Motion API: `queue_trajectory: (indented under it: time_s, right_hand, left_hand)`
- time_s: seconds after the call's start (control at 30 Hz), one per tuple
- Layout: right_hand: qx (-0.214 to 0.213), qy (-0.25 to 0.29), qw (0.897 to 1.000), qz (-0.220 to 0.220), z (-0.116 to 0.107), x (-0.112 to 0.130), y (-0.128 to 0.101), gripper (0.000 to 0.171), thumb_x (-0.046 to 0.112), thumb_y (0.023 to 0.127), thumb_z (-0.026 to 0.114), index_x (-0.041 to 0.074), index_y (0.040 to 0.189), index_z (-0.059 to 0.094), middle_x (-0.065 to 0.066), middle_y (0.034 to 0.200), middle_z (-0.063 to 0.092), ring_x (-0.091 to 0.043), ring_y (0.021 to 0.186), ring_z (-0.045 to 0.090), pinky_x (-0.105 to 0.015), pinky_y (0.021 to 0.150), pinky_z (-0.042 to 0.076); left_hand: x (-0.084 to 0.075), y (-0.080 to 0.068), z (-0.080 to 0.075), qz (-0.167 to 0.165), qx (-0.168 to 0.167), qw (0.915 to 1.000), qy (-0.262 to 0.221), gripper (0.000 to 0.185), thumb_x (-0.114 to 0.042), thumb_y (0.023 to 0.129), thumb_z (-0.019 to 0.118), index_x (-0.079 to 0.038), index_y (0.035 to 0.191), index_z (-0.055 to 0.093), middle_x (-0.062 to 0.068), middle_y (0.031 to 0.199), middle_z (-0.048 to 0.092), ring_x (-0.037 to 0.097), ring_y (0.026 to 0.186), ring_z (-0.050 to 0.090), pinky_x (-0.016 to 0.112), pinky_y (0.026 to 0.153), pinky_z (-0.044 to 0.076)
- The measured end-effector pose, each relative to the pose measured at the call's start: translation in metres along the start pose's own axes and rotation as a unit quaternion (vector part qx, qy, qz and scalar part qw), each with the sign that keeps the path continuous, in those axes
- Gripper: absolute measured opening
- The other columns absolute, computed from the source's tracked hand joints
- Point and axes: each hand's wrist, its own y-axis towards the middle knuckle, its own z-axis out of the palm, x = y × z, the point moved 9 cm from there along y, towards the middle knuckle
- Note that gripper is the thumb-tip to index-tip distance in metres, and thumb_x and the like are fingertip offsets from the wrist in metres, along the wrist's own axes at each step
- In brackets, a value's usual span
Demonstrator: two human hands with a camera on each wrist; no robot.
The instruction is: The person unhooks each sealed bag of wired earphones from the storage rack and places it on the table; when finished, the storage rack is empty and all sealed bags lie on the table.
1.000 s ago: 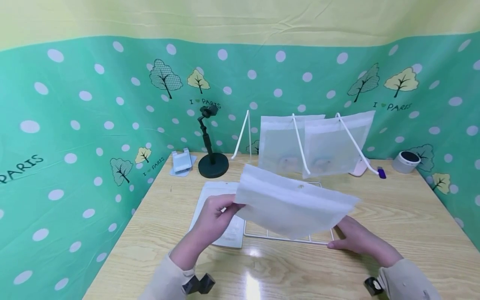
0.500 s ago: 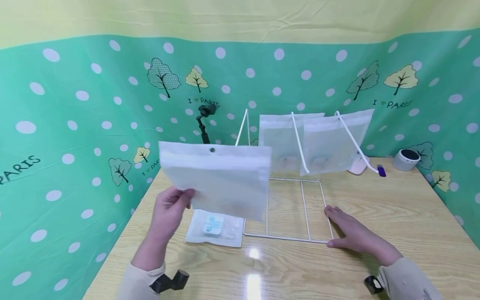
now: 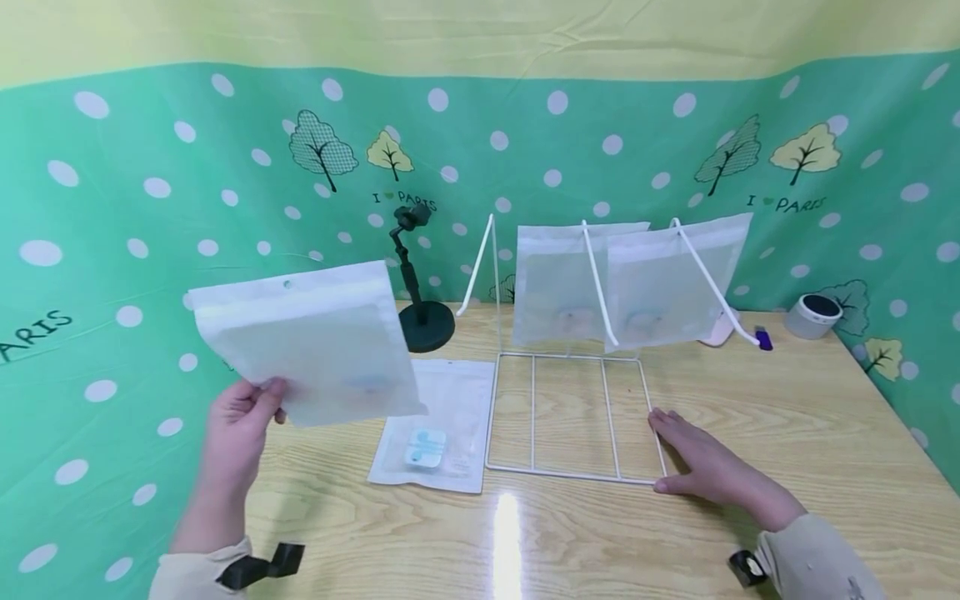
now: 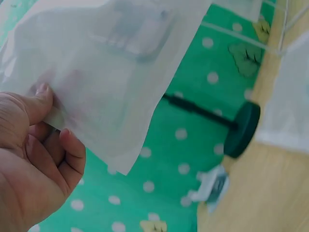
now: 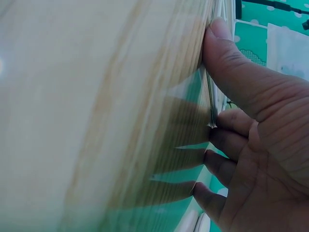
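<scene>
My left hand (image 3: 238,429) pinches a white translucent zip pouch (image 3: 318,346) by its lower left edge and holds it up over the left of the table. The pouch has a hang hole in its top strip. Through it, the left wrist view shows a blurred, pale, rounded shape (image 4: 140,29). My right hand (image 3: 693,458) rests at the right side of a white wire rack (image 3: 575,476), thumb and fingertips touching the table by its base wire. Two similar pouches, a left one (image 3: 551,279) and a right one (image 3: 667,283), hang on the rack's middle and right arms.
Another pouch (image 3: 457,417) with a light blue square item inside lies flat at the rack's left. A black stand (image 3: 426,327) stands behind it. At the back right are a white round device (image 3: 812,317), a purple USB stick (image 3: 762,337) and a partly hidden pink object (image 3: 720,329).
My left hand has carried the pouch from above the rack to the left and turned its face toward the camera. The flat pouch and rack base are uncovered. My right hand stays put.
</scene>
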Motion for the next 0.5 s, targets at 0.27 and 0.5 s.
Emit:
queue_trajectory:
  time_s: [0.27,0.5]
  right_hand:
    - [-0.011,-0.004,1.000,-0.005,-0.003,0.003,-0.001,0.102,0.051,0.075,0.077,-0.006,0.147,0.033,-0.029,0.153,0.027,-0.052,0.137,0.023,-0.066,0.108,0.022]
    - [-0.004,-0.003,1.000,0.001,-0.002,0.002,0.000,0.103,0.052,0.075,0.077,-0.005,0.148,0.033,-0.029,0.153,0.026,-0.052,0.138,0.022,-0.066,0.108,0.021]
  left_hand:
    - [0.027,-0.005,-0.064,-0.097,0.003,0.9881,0.119,0.026,0.004,0.097,0.053,-0.013,0.096,0.072,-0.008,0.079,0.067,0.008,0.063,0.049,0.020,0.052,0.039]
    - [0.061,-0.008,-0.103,-0.214,0.091,0.9301,0.284,0.021,-0.014,0.101,0.054,-0.020,0.091,0.072,-0.005,0.063,0.046,0.016,0.055,0.038,0.032,0.048,0.030]
